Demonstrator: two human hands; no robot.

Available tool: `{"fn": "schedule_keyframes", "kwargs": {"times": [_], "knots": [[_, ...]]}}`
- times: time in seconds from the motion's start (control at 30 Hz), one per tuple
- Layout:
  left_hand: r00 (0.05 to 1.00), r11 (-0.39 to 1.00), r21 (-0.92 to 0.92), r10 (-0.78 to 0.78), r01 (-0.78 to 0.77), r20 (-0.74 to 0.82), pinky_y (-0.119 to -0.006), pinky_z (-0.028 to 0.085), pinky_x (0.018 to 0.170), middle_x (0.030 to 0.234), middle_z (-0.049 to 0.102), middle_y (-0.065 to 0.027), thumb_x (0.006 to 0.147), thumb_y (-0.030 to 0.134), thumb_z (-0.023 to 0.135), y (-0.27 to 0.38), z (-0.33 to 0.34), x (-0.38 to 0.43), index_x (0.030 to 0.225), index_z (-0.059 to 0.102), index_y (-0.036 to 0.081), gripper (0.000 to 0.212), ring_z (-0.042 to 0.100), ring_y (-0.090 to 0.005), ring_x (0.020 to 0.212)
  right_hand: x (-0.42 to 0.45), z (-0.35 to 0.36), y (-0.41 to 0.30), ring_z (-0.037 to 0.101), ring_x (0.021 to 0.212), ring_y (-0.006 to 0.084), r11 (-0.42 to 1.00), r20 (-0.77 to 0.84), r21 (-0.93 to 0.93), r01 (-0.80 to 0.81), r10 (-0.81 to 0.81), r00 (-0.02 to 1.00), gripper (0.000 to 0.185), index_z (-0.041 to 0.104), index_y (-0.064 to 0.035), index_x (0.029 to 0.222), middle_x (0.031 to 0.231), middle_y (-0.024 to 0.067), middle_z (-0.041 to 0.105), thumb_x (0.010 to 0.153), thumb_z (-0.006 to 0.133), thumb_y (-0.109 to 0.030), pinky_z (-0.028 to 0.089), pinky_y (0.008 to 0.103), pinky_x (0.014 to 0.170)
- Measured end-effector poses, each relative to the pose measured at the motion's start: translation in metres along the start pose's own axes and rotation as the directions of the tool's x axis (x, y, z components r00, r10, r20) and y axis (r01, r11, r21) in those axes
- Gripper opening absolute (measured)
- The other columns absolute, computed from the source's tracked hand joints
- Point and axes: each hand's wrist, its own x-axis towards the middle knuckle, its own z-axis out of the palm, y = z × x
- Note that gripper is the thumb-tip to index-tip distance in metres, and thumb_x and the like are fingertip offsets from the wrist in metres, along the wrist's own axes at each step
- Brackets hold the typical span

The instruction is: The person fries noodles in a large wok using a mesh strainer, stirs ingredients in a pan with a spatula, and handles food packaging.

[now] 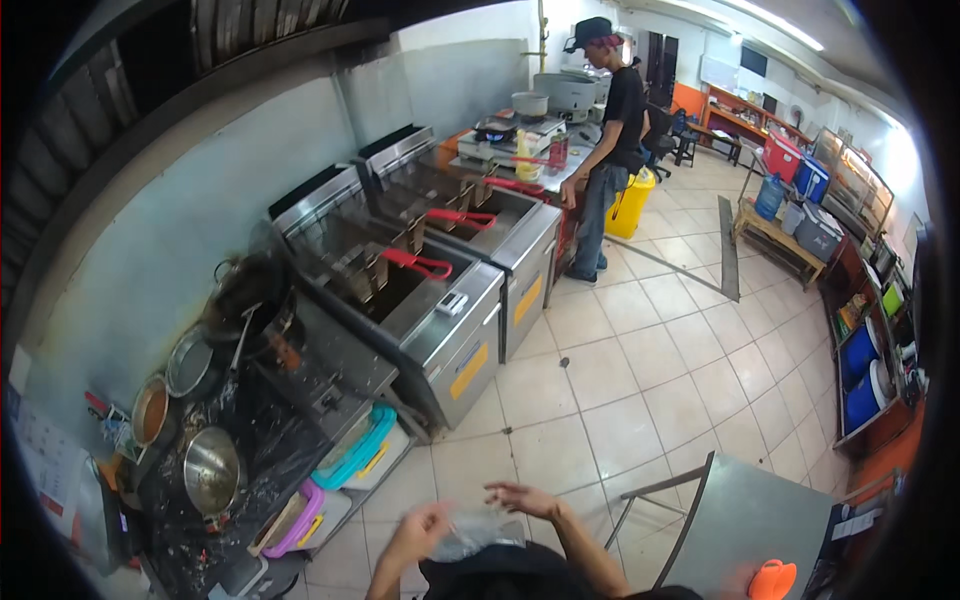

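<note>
My left hand (421,534) is low in front of my body, fingers bent and blurred, at the edge of a transparent plastic sheet or bag (480,536). Whether it pinches the plastic is too blurred to tell. On the other side, my right hand (525,499) is raised just above the plastic, fingers spread, with nothing visible in it. The plastic lies against the dark clothing on my front.
Two deep fryers (465,345) with red-handled baskets stand along the wall. A black-covered counter (255,457) holds metal bowls (214,471). Below it are lidded plastic bins (367,450). A person (619,127) stands beyond the fryers. A metal table (757,517) bears an orange object (772,579).
</note>
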Motion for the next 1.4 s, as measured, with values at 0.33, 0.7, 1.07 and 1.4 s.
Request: {"fn": "schedule_keyframes", "kwargs": {"times": [0.33, 0.7, 1.07, 1.4], "knots": [[0.711, 0.930, -0.094, 0.203, -0.355, -0.674, -0.025, 0.045, 0.079, 0.104, 0.050, -0.0086, 0.070, -0.010, 0.059, 0.059, -0.098, -0.032, 0.122, 0.038, 0.001, 0.057, 0.055, -0.0138, 0.091, 0.105, 0.166, -0.087, 0.052, 0.075, 0.0098, 0.877, -0.042, -0.242, 0.416, -0.437, 0.898, 0.008, 0.053, -0.0047, 0.082, 0.080, -0.0003, 0.054, 0.078, 0.060, -0.006, 0.043, 0.0242, 0.073], [0.795, 0.842, -0.390, 0.075, -0.374, -0.601, -0.026, 0.044, 0.081, 0.106, 0.055, -0.0066, 0.072, -0.007, 0.059, 0.006, -0.116, -0.066, 0.121, 0.044, 0.003, 0.053, 0.055, -0.0141, 0.092, 0.080, 0.203, -0.099, 0.051, 0.097, 0.0182, 0.684, 0.149, -0.653, 0.325, -0.305, 0.941, 0.039, 0.052, -0.0017, 0.107, 0.102, 0.0086, 0.055, 0.073, 0.067, -0.014, 0.037, 0.0302, 0.086], [0.970, 0.931, 0.283, 0.241, -0.231, 0.000, -0.033, 0.040, 0.086, 0.110, 0.054, -0.0170, 0.064, -0.007, 0.043, -0.094, 0.014, -0.117, 0.111, 0.054, 0.006, 0.050, 0.052, -0.0275, 0.101, 0.002, 0.106, -0.032, 0.057, 0.074, 0.0133, 0.700, 0.048, -0.710, 0.073, -0.056, 0.997, 0.022, 0.054, 0.0006, 0.099, 0.081, 0.0060, 0.060, 0.077, 0.058, -0.002, 0.046, 0.0254, 0.067], [0.976, 0.938, 0.319, -0.182, 0.136, 0.120, -0.039, 0.038, 0.087, 0.109, 0.051, -0.0240, 0.084, 0.023, 0.035, -0.135, 0.024, -0.127, 0.107, 0.051, -0.003, 0.038, 0.049, -0.0344, 0.102, 0.013, 0.101, -0.002, 0.056, 0.075, 0.0151, 0.844, -0.174, -0.535, -0.034, -0.070, 0.982, 0.027, 0.052, -0.0043, 0.106, 0.085, 0.0079, 0.058, 0.085, 0.051, -0.022, 0.046, 0.0264, 0.067]]}}
